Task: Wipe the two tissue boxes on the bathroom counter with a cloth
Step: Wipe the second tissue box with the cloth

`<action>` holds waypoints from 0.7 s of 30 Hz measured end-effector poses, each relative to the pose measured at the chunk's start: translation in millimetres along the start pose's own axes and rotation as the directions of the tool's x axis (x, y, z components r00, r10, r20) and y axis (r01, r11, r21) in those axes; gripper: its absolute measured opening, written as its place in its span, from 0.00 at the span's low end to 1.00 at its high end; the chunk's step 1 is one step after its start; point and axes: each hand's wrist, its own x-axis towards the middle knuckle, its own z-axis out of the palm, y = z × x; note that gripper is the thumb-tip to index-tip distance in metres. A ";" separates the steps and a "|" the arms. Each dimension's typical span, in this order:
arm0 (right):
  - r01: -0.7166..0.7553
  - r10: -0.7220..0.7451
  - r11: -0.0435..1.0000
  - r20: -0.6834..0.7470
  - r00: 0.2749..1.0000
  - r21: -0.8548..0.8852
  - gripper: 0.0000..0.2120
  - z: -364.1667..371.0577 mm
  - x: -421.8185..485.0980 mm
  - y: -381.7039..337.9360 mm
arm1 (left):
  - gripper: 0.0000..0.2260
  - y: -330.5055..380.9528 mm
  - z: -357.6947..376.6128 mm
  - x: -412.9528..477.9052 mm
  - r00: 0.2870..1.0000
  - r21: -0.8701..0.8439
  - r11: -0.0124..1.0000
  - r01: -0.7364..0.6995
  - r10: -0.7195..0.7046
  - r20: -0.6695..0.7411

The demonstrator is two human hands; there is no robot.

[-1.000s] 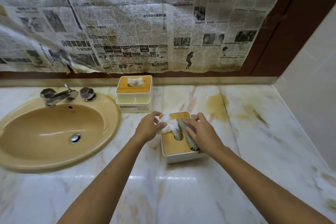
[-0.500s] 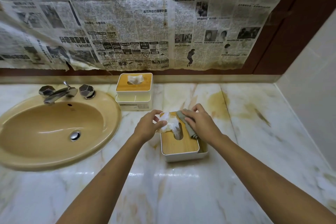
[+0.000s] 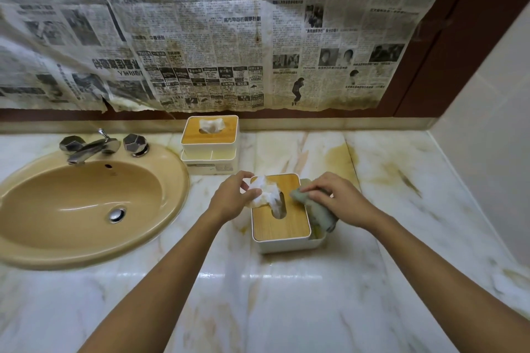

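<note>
The near tissue box (image 3: 279,228), white with a wooden lid, sits on the marble counter (image 3: 286,295) in the middle. My left hand (image 3: 232,198) pinches the white tissue (image 3: 266,195) that sticks out of the lid's slot and holds it to the left. My right hand (image 3: 335,198) presses a grey-green cloth (image 3: 314,210) onto the lid's right side and right edge. A second tissue box (image 3: 210,137), same look, stands on a white base against the back wall, untouched.
A tan sink basin (image 3: 86,203) with a chrome tap (image 3: 91,147) fills the left of the counter. Old newspaper (image 3: 215,37) covers the wall behind. A tiled side wall (image 3: 493,137) bounds the counter on the right. Yellow stains mark the marble (image 3: 341,157).
My right hand has slid the cloth from the lid's far edge to its right side. My left hand keeps hold of the tissue. The view has shifted slightly.
</note>
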 end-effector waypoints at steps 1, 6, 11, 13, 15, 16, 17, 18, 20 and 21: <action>-0.025 0.025 1.000 -0.051 0.998 -0.003 0.09 -3.1 5.6 1.7 | 0.20 1.5 -1.9 -0.4 1.000 -0.001 1.000 0.003 -0.003 -0.009; -0.141 0.142 0.990 -0.137 0.980 0.016 0.11 -7.6 24.3 7.8 | 0.20 14.4 -9.6 -2.5 0.998 -0.047 0.997 0.068 -0.067 0.019; -0.160 0.155 0.982 -0.051 0.987 -0.099 0.19 5.8 46.1 3.6 | 0.24 23.2 -14.0 -8.0 0.970 -0.030 0.975 0.221 -0.216 0.107; -0.157 0.175 0.966 0.068 0.982 -0.207 0.22 8.6 54.0 -0.5 | 0.25 27.3 -13.7 -11.6 0.955 0.015 0.965 0.263 -0.263 0.134; -0.158 0.207 0.948 0.159 0.965 -0.277 0.21 10.7 57.7 -5.8 | 0.23 29.6 -12.3 -14.5 0.949 0.072 0.960 0.270 -0.278 0.149; -0.156 0.213 0.944 0.178 0.961 -0.290 0.20 11.6 57.7 -7.5 | 0.20 29.7 -11.2 -15.6 0.947 0.081 0.960 0.269 -0.279 0.158; -0.158 0.216 0.943 0.175 0.961 -0.294 0.20 12.7 57.2 -7.6 | 0.18 28.8 -10.2 -15.9 0.946 0.079 0.960 0.268 -0.278 0.169; -0.170 0.222 0.942 0.158 0.962 -0.290 0.20 13.8 55.8 -7.3 | 0.16 27.3 -9.3 -15.6 0.944 0.066 0.961 0.269 -0.277 0.182; -0.203 0.243 0.943 0.129 0.961 -0.263 0.20 15.7 52.6 -3.4 | 0.16 25.6 -9.2 -14.7 0.941 -0.008 0.961 0.275 -0.267 0.207; -0.221 0.255 0.945 0.122 0.959 -0.240 0.20 16.5 51.0 -0.6 | 0.18 25.8 -9.6 -13.9 0.943 -0.068 0.959 0.276 -0.257 0.211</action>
